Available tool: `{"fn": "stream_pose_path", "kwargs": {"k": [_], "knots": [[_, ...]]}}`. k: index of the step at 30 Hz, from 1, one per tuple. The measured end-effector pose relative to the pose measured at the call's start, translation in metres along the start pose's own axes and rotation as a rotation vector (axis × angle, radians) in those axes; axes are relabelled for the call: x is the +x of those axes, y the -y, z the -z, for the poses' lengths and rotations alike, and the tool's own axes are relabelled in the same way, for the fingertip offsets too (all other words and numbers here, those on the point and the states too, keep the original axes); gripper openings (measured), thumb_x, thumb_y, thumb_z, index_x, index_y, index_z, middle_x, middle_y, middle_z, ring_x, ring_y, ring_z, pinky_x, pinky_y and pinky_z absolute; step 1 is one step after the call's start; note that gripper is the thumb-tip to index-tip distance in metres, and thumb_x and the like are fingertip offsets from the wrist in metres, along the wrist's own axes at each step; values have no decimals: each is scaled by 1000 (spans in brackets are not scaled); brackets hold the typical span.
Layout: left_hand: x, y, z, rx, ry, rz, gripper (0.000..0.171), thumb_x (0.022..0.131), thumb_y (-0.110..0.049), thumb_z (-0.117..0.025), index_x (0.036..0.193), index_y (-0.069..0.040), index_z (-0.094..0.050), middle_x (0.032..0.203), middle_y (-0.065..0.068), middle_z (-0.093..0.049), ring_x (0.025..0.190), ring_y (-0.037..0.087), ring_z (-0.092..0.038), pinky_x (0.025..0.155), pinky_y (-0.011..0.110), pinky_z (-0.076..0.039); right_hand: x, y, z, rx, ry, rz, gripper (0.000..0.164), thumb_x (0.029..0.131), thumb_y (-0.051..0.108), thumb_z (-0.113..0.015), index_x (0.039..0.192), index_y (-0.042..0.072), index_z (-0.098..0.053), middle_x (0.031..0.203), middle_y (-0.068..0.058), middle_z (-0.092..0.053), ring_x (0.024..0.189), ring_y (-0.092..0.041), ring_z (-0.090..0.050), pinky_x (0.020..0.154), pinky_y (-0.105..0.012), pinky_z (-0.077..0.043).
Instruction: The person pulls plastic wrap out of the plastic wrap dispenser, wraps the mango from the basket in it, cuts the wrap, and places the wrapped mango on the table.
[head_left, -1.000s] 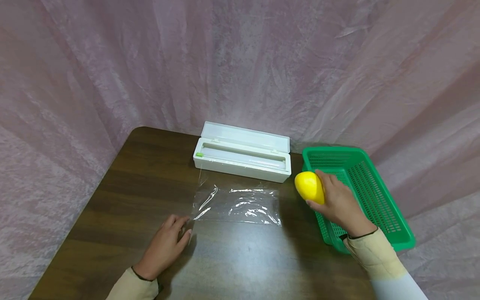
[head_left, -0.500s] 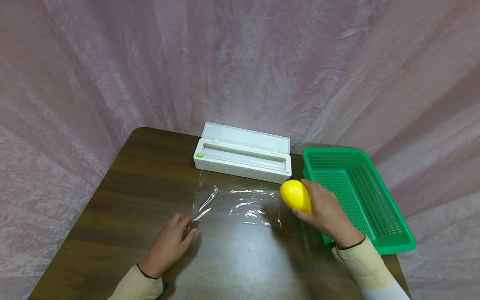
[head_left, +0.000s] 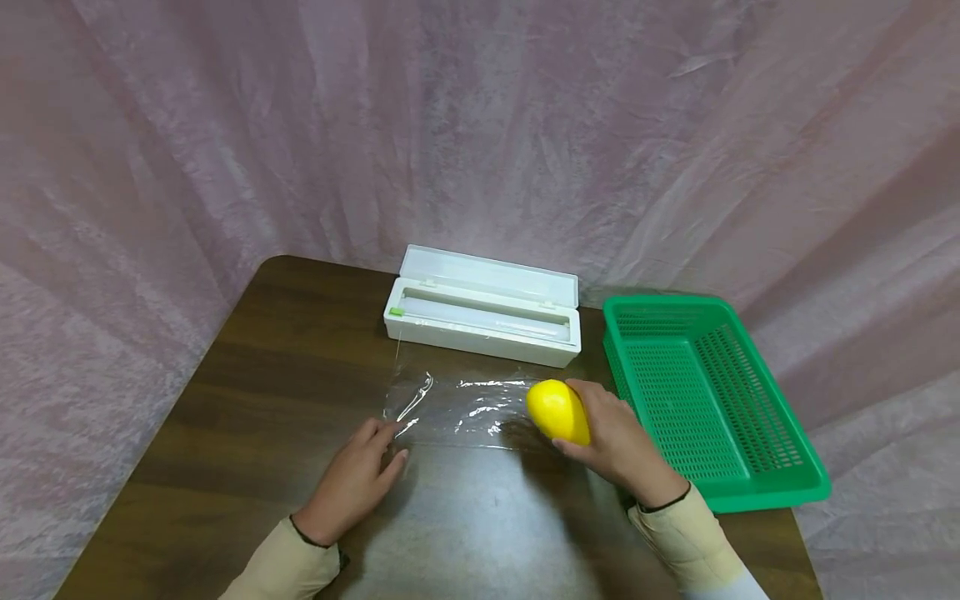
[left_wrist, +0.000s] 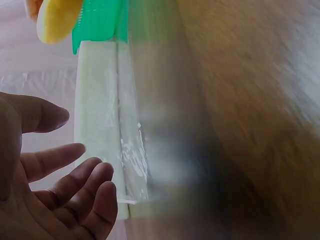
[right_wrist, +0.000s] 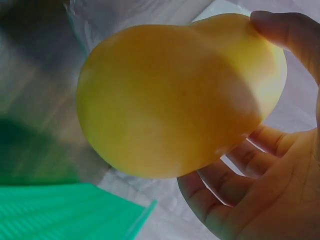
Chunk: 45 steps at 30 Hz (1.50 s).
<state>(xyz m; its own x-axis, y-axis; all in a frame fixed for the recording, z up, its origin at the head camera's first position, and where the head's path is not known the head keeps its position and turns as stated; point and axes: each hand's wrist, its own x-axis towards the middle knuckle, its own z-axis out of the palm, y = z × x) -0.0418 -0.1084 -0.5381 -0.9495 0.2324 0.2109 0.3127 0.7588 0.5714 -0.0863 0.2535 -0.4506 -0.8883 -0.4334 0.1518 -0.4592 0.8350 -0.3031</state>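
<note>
My right hand [head_left: 618,437] grips a smooth yellow mango [head_left: 558,411] between thumb and fingers, held above the right end of a sheet of clear plastic wrap [head_left: 472,408]. Up close in the right wrist view, the mango [right_wrist: 170,100] is rounded at one end, with the thumb at its narrower end. My left hand [head_left: 348,479] hovers by the near left corner of the wrap, fingers loosely bent and holding nothing. Behind the sheet stands a white wrap dispenser [head_left: 483,333], lid raised, with a roll inside; the wrap runs out from its front.
A green plastic basket [head_left: 780,408] with perforated walls stands to the right, beside my right forearm. The dark wooden table [head_left: 247,400] ends at a rounded far left corner. Pinkish curtains [head_left: 495,125] hang behind it.
My right hand has carried the mango leftward from over the basket's edge to over the right end of the wrap. My left hand has shifted slightly right.
</note>
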Motion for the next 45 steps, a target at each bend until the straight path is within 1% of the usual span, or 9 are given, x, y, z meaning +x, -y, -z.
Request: {"fn": "stream_pose_path", "kwargs": {"k": [5,11,15,20,25,29,32,40,45], "knots": [[7,-9,-6,-43,14,10,40,89,-21,-67,125,-8,-57,96,1,-49,72,8,-46,58,27,-42,-1,7,-12,40,17,4,81,70,36,-82,133,8,-40,123,-7,-49,98,-24,-49,77,-42,-37],[16,-20,-8,-66,3,-5,42,90,-21,-66,127,-8,-55,103,2,-54,81,9,-55,70,35,-48,-1,14,-23,70,8,67,82,69,35,-82,134,10,-40,124,-7,-48,102,-23,-48,78,-46,-40],[23,-28,-9,-96,-4,-18,41,90,-21,-65,128,-9,-54,102,4,-55,81,11,-55,66,34,-47,-2,19,-27,86,16,69,80,69,35,-82,134,10,-41,122,-7,-47,101,-23,-48,79,-45,-39],[26,-33,-13,-140,15,8,42,91,-22,-64,130,-10,-52,112,5,-55,84,13,-58,65,32,-48,1,25,-32,98,22,82,78,70,35,-81,134,12,-42,119,-5,-48,101,-23,-48,82,-45,-39],[28,-37,-14,-179,53,25,44,95,-33,-58,134,-15,-49,119,4,-53,86,13,-60,68,31,-50,4,30,-38,98,21,112,78,69,36,-81,132,13,-43,119,-4,-48,101,-23,-48,83,-44,-39],[32,-39,-13,-195,64,29,50,96,-49,-47,135,-18,-48,116,4,-56,86,10,-59,70,31,-50,5,34,-42,108,17,129,77,68,36,-81,131,13,-44,120,-3,-48,104,-22,-48,86,-45,-39],[33,-41,-13,-195,66,31,54,96,-54,-43,134,-16,-49,112,3,-58,85,7,-59,70,30,-50,6,37,-45,113,13,150,76,68,36,-80,131,11,-45,122,-3,-47,107,-22,-47,86,-46,-39],[32,-47,-13,-202,61,39,42,95,-39,-57,130,-15,-52,109,2,-57,85,10,-58,70,29,-50,8,45,-54,109,39,168,81,69,38,-80,135,10,-42,125,-4,-45,112,-22,-45,91,-45,-41],[32,-48,-15,-216,63,40,42,95,-39,-56,130,-14,-53,109,3,-57,86,15,-58,71,30,-50,9,48,-55,114,42,168,82,69,39,-81,135,12,-42,124,-4,-45,112,-21,-44,91,-43,-42]]}}
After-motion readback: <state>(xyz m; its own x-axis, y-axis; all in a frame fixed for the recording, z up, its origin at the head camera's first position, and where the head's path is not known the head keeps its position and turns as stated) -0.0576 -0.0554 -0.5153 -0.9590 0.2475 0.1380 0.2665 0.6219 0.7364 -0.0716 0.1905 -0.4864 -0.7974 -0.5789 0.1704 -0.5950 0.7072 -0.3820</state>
